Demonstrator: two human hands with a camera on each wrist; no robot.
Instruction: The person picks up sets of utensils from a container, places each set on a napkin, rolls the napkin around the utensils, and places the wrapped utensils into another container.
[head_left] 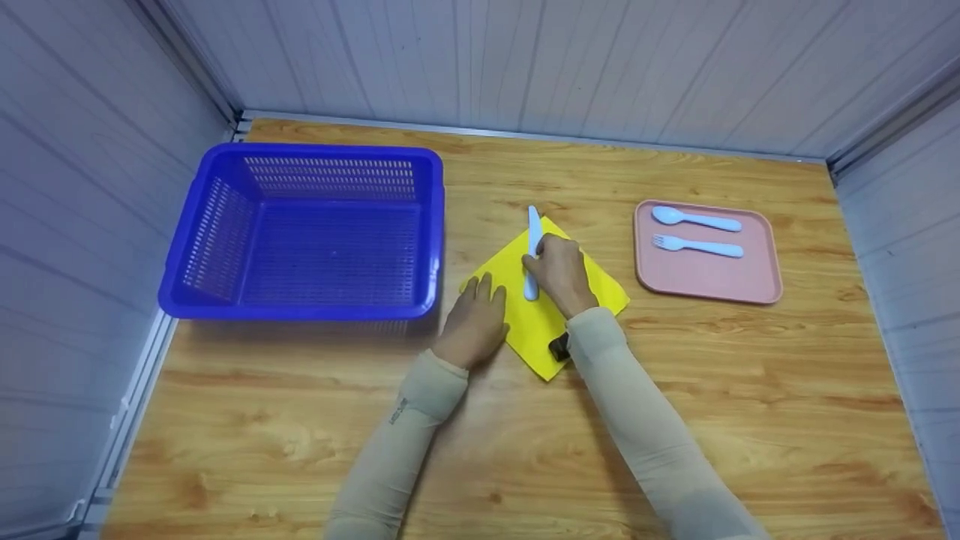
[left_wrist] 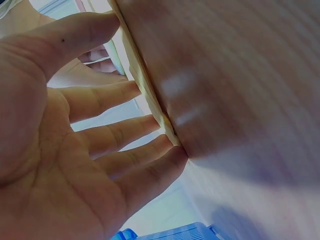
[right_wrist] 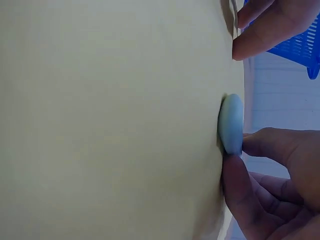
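Note:
A yellow napkin (head_left: 536, 337) lies flat on the table, turned so one corner points toward me. On it rests a light blue plastic knife (head_left: 533, 225), its blade tip reaching past the far edge. My right hand (head_left: 561, 270) pinches the knife around its middle; in the right wrist view the handle end (right_wrist: 231, 122) shows by the thumb and fingers. With fingers spread and nearly straight, my left hand (head_left: 474, 322) rests on the napkin's left edge. The left wrist view shows its fingertips touching that edge (left_wrist: 145, 87).
A blue plastic basket (head_left: 433, 247) with slotted walls stands at the left. To the right, a pink tray (head_left: 705, 281) holds a light blue spoon (head_left: 697, 219) and a light blue fork (head_left: 699, 246). Pale panel walls (head_left: 487, 67) border the wooden table (head_left: 300, 420).

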